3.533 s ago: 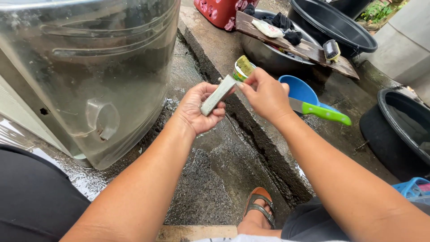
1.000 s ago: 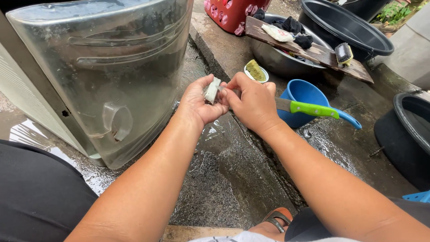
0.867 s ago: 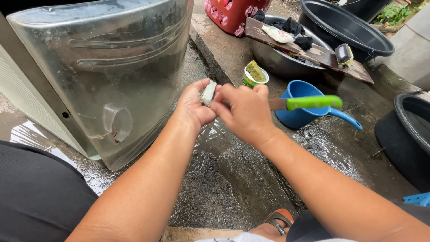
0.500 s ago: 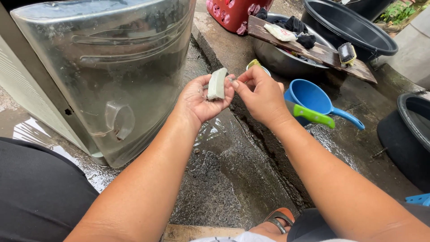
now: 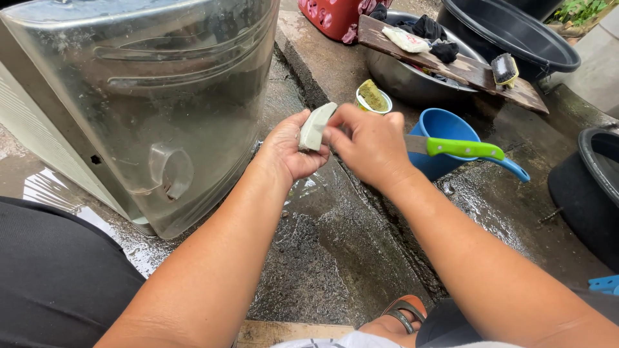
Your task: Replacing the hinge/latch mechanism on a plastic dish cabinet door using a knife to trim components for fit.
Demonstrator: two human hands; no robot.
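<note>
One pale grey-green bar (image 5: 316, 127), soap or a stone, can't tell which, sits in my left hand (image 5: 293, 151), tilted up, lower end in the palm. Left fingers curl round it w/ thumb on the near side. My right hand (image 5: 371, 145) is right against it; right fingers pressed together at the bar's upper edge, and the same hand grips one knife, green handle (image 5: 464, 149) sticking out to the right, bit of blade showing by the knuckles. Both hands meet above the wet concrete floor (image 5: 322, 258).

Left of my hands: one big clear plastic tub (image 5: 161, 96) on its side, close to my left wrist, so not much room that way. Just past my right hand: one small white cup w/ a green scrub pad (image 5: 373, 98) in it, and one blue dipper (image 5: 445, 129) directly under the knife handle. Behind those, one steel bowl (image 5: 403, 80) w/ one wood board (image 5: 464, 64) laid across it; on the board one brush (image 5: 504, 67), a pale cloth and a few dark ones. Two black basins: one (image 5: 516, 32) top right, one (image 5: 593, 187) at the right edge. One red basket (image 5: 329, 16) at top. Concrete curb (image 5: 316, 58) runs from the top down under my right arm. Open room is mostly the wet floor below my hands, down toward my sandal (image 5: 403, 312).
</note>
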